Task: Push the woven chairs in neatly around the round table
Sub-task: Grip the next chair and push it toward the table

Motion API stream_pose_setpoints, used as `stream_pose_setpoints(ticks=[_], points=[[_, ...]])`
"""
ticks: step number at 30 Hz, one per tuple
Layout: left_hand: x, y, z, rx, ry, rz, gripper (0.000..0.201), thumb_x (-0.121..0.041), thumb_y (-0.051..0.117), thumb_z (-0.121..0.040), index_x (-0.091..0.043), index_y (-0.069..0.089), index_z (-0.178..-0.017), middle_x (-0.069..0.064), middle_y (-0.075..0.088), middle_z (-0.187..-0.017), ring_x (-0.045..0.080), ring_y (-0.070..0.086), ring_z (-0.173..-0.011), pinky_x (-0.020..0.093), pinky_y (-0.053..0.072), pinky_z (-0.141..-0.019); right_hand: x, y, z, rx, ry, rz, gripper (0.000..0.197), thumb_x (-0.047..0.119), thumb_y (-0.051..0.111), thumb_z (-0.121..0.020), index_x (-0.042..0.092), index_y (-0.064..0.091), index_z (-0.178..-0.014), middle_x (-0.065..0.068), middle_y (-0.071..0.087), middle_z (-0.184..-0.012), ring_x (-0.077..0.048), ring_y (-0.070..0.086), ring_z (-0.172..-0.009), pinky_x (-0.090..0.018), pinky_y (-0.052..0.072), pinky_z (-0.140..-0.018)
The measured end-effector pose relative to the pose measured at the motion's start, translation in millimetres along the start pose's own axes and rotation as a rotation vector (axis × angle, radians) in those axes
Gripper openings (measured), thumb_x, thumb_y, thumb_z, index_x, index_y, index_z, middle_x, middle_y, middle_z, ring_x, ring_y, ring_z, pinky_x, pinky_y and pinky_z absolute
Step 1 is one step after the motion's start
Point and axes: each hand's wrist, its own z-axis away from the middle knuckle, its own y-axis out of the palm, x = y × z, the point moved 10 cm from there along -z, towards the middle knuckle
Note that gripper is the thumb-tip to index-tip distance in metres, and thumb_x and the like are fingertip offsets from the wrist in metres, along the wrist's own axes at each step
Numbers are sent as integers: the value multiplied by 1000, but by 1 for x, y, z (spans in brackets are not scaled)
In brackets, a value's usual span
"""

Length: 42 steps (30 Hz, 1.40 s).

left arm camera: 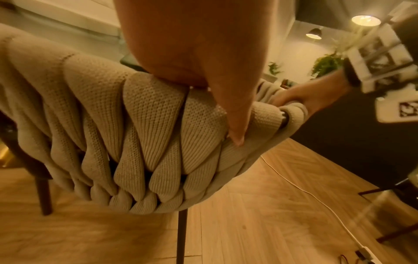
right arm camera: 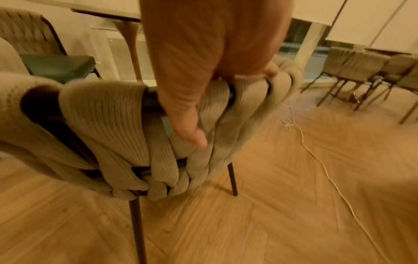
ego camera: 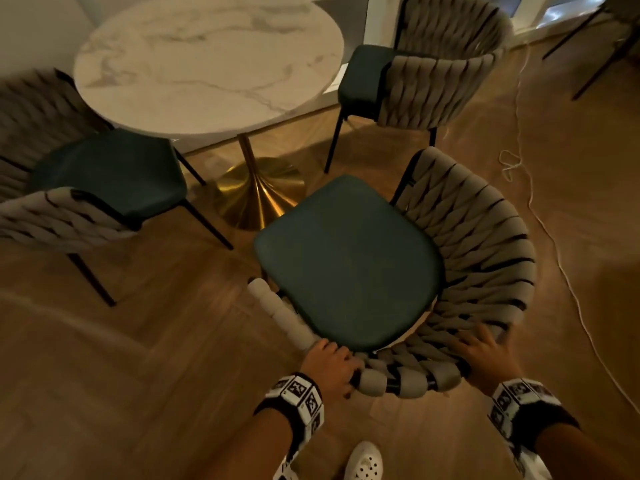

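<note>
I have both hands on the backrest rim of the near woven chair (ego camera: pixel 349 261): my left hand (ego camera: pixel 329 363) and right hand (ego camera: pixel 486 355) each curl over its top, thumbs behind. It stands well out from the round marble table (ego camera: pixel 207 60), seat angled toward the brass base (ego camera: pixel 256 192). The left chair (ego camera: pixel 107 171) sits partly under; the far chair (ego camera: pixel 426 74) does not. I can read no labels; the wristbands carry only coded markers.

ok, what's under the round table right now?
Under the round table: its gold pedestal base on the wood floor, plus the front edge of the left chair seat. The held chair sits outside the tabletop. Whatever lies below the far half is covered.
</note>
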Motion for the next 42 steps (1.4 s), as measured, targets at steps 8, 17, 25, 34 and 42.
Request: stream_pose_setpoints(ticks=[8,17,25,34,42], points=[[73,-4,21,-184,14,-148,36,-47,81,-41,-38,69,-73,-17,72,-66,4,66,-61,19,56,-66,63,-32,-22,-227,-93,-45,50,24,90,-26,37,71,-71,4,73,-71,-29,68,-74,-67,14,-97],[217,-9,53,-74,-116,-131,33,-23,61,-85,-25,61,-118,-2,69,-116,21,61,-105,30,44,-97,174,-110,-65,-303,-149,-166,46,21,88,-30,34,69,-70,5,70,-69,-25,66,-69,-61,31,-82],[277,-7,56,-13,-181,-163,38,-17,37,-99,-20,41,-136,3,45,-144,22,35,-133,39,12,-119,214,-142,-90,-362,-167,-241,29,17,58,-82,28,60,-109,-3,62,-115,-29,47,-118,-68,17,-104],[296,-8,51,-106,-205,-84,34,-10,44,-96,-15,52,-129,9,54,-136,26,42,-129,41,13,-119,222,-156,-95,-347,-134,-236,31,19,53,-86,29,55,-116,0,56,-124,-27,42,-121,-65,16,-107],[291,-10,45,112,-284,-91,35,-20,45,-98,-18,46,-133,5,48,-143,23,43,-131,36,30,-114,211,-156,-92,-218,-255,-237,57,29,59,-84,31,34,-135,0,42,-142,-27,30,-132,-62,11,-111]])
